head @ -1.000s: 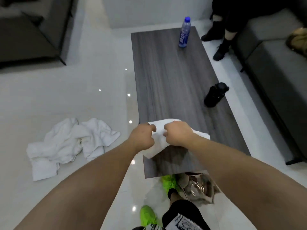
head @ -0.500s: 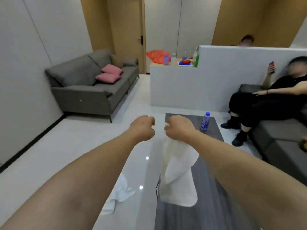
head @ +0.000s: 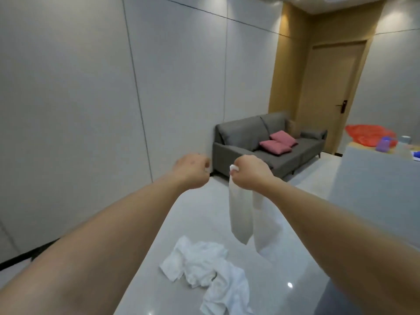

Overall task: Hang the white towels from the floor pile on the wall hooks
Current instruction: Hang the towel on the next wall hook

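Head view: right hand (head: 250, 172) grip clutches towel (head: 241, 214) hanging lengthwise straight down; left hand (head: 192, 170) fisted, empty

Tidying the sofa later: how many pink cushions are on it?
2. Both lie on the grey sofa seat: one cushion in front, the other cushion just behind it, overlapping.

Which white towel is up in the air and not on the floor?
The folded white towel gripped in the right hand hangs in the air. The other towels lie crumpled on the floor.
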The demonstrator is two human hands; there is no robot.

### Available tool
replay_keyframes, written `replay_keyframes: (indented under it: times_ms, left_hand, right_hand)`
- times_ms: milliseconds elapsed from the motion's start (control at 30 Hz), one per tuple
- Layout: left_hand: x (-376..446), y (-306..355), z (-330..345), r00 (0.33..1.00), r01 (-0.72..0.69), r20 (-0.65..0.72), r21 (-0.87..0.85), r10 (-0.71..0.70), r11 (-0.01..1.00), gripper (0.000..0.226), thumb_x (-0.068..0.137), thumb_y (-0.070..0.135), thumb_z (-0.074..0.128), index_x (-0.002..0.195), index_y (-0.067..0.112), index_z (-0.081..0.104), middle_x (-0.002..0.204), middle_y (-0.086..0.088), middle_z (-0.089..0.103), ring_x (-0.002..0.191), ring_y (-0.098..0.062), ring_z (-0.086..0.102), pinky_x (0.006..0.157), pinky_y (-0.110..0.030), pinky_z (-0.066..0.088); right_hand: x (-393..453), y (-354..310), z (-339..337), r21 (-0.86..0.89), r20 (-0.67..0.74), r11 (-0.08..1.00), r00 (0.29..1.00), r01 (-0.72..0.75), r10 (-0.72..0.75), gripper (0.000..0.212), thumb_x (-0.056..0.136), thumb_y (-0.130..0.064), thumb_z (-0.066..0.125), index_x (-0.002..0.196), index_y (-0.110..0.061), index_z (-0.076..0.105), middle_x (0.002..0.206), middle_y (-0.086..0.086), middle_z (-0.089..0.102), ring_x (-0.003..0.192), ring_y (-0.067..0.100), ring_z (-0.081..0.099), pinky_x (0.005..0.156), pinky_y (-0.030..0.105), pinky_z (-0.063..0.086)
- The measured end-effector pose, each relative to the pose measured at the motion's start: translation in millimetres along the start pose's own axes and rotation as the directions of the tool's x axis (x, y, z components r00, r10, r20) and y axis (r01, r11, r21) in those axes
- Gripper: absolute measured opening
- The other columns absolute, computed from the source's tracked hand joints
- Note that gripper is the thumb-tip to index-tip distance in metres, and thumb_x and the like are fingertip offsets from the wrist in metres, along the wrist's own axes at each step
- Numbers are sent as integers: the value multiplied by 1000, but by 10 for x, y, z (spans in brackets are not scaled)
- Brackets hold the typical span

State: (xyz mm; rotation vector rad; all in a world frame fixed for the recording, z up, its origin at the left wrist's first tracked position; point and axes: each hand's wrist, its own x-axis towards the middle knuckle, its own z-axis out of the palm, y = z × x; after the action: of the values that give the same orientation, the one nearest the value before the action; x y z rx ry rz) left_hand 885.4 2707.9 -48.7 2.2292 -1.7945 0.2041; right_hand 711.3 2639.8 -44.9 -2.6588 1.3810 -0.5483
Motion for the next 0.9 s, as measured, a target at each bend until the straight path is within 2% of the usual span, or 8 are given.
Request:
replay_keyframes:
  times_ms: [100, 233, 400, 500, 667, 800, 900]
  left_hand:
    - [-370, -644, -275, 992, 127, -13, 34, -127, 991, 32, 89, 29, 52, 120, 25, 57, 123, -3, 59, 114, -25, 53, 93, -34, 45]
    - [-1009, -1470, -680, 960, 279, -32, 95, -277, 956, 32, 92, 31, 52, 123, 25, 55, 124, -3, 57, 115, -26, 52, 91, -34, 42]
    - [-1970, -2591, -1272, 890, 455, -115, 131, -442, 881, 34, 94, 33, 51, 127, 24, 54, 129, -4, 55, 118, -27, 51, 92, -34, 40]
    - [-2660, -3267, -1668, 838, 543, -159, 162, -521, 824, 34, 94, 33, 53, 127, 22, 56, 127, -4, 55, 117, -27, 52, 94, -34, 43]
    - [-3941, -4294, -2299, 719, 694, -220, 200, -659, 691, 32, 90, 32, 54, 120, 23, 59, 118, -3, 56, 112, -25, 53, 90, -32, 44]
    - [-4987, -4841, -2695, 586, 810, -297, 180, -754, 558, 31, 94, 37, 54, 122, 23, 58, 120, -1, 58, 108, -22, 55, 93, -37, 49]
    - [-5743, -5145, -2913, 491, 871, -333, 163, -805, 463, 35, 97, 42, 52, 126, 23, 56, 123, 0, 57, 110, -20, 54, 90, -34, 48]
  right_hand:
    - [142, -711, 109, 50, 28, 990, 991, 129, -131, 27, 93, -27, 48, 72, -11, 56, 74, 6, 60, 72, 26, 60, 60, 32, 45]
    - [191, -1843, 267, 91, 64, 947, 947, 308, -315, 22, 92, -29, 50, 75, -17, 57, 75, 2, 58, 74, 24, 58, 61, 30, 43]
    - [55, -3444, 522, 184, 63, 862, 869, 473, -490, 21, 89, -27, 51, 75, -13, 57, 73, 3, 58, 67, 23, 56, 53, 26, 37]
    - [-178, -4469, 631, 215, 39, 785, 798, 581, -601, 21, 88, -26, 53, 79, -10, 62, 73, 5, 59, 69, 25, 57, 55, 27, 39]
    - [-715, -6071, 765, 266, -10, 628, 654, 731, -757, 23, 88, -27, 53, 82, -10, 66, 77, 8, 62, 76, 30, 59, 60, 29, 42]
    - [-1202, -7202, 852, 339, -41, 497, 540, 799, -840, 28, 90, -28, 49, 76, -7, 62, 75, 11, 61, 73, 32, 58, 59, 30, 42]
    - [-1601, -7978, 913, 381, -47, 398, 447, 835, -893, 27, 89, -29, 50, 71, -10, 59, 73, 9, 60, 74, 34, 58, 60, 30, 42]
